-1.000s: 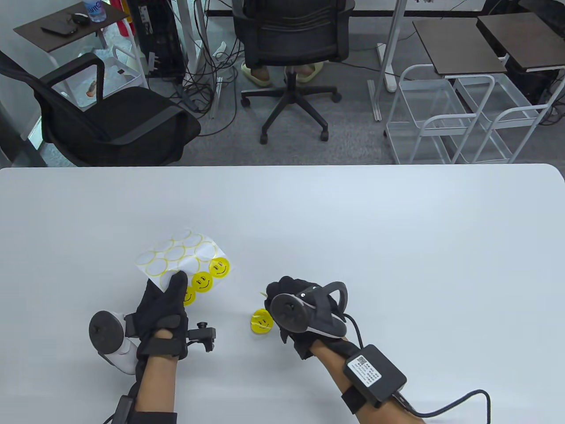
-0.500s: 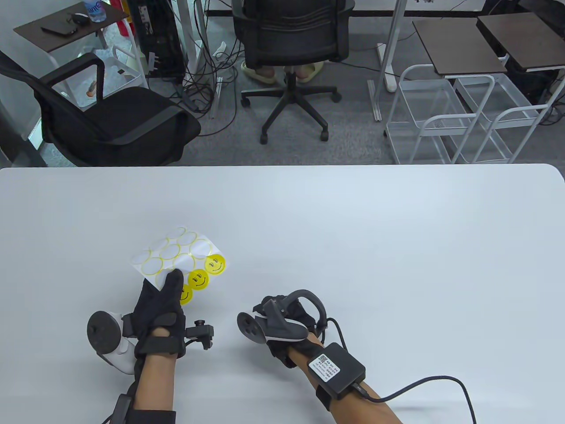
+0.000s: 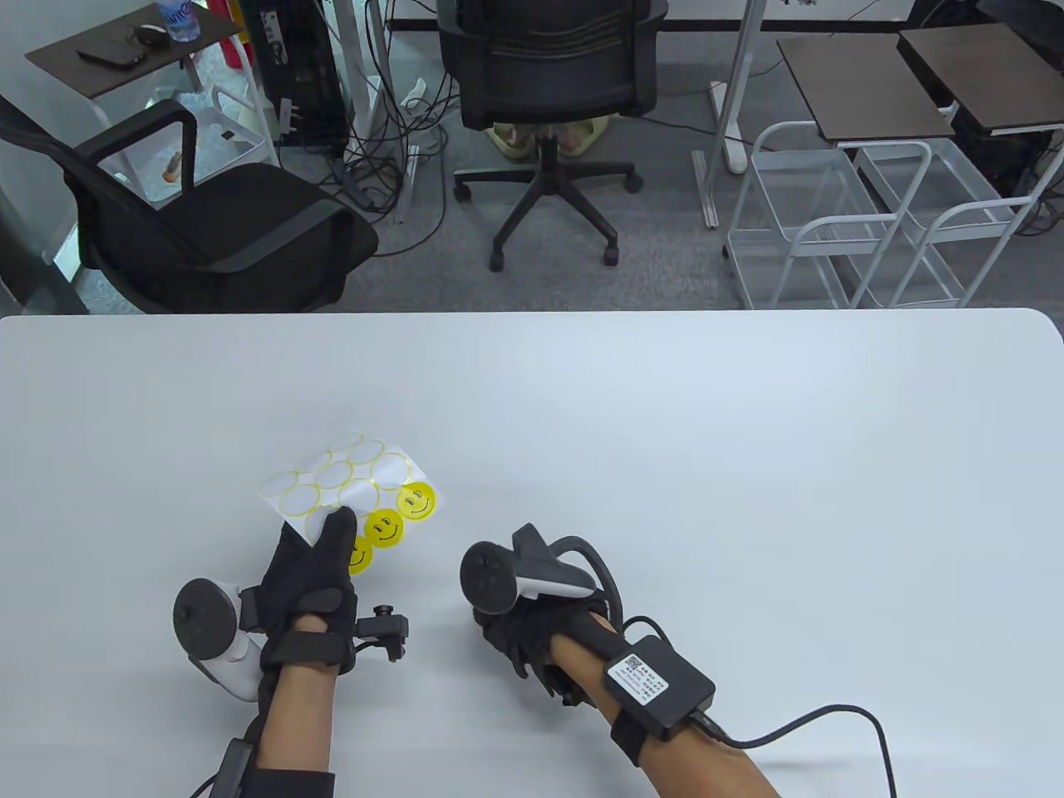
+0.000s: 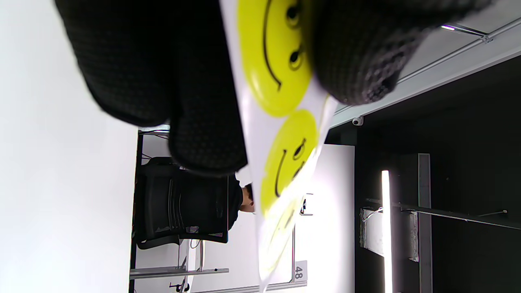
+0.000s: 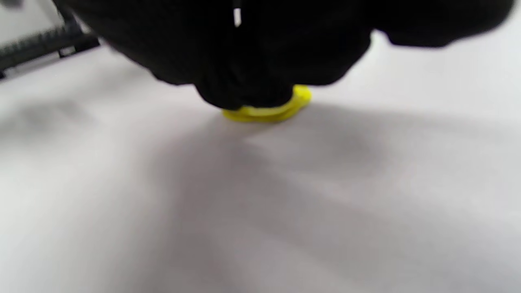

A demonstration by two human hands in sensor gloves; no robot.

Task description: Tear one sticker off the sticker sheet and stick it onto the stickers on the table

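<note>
My left hand [image 3: 337,532] pinches the near edge of the sticker sheet [image 3: 349,486] between thumb and fingers and holds it over the table. The sheet is mostly bare white circles, with yellow smiley stickers [image 3: 416,501] left along its right edge. In the left wrist view the thumb [image 4: 358,49] lies on the smiley side of the sheet [image 4: 281,81]. My right hand [image 3: 519,636] is palm down on the table, to the right of the left hand. In the right wrist view its fingertips [image 5: 252,61] press on a small yellow sticker stack [image 5: 266,110] on the table. In the table view the hand hides the stack.
The white table [image 3: 665,432] stretches far and right of my hands. A black box [image 3: 661,682] with a cable sits on my right forearm. Office chairs [image 3: 549,75] and metal carts [image 3: 831,224] stand beyond the far edge.
My right hand came down and back over the yellow sticker stack, which now lies hidden under it. My left hand and the sheet shifted only slightly.
</note>
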